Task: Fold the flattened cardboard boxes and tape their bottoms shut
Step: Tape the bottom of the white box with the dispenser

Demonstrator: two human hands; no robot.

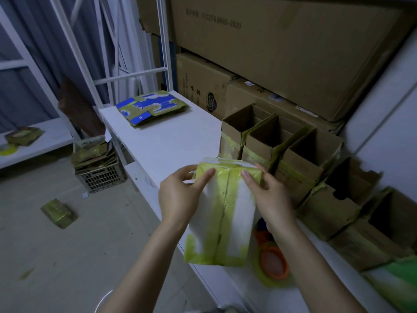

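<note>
I hold a small folded cardboard box (222, 213) above the near edge of the white table (162, 141), its bottom turned up toward me. The bottom shows white flaps and yellow-green tape, with a seam running down the middle. My left hand (180, 195) grips the box's left side, thumb pressed on the top edge. My right hand (270, 197) grips the right side, a finger on the top edge. A roll of yellow-green tape on an orange core (274, 265) lies on the table under my right forearm. A stack of flattened boxes (152, 108) lies at the table's far end.
Several open folded boxes (291, 152) stand in a row along the right, against big brown cartons (282, 53). A crate of flattened boxes (99, 168) stands on the floor at left, a loose taped box (59, 213) nearby. A second white table (36, 143) stands far left.
</note>
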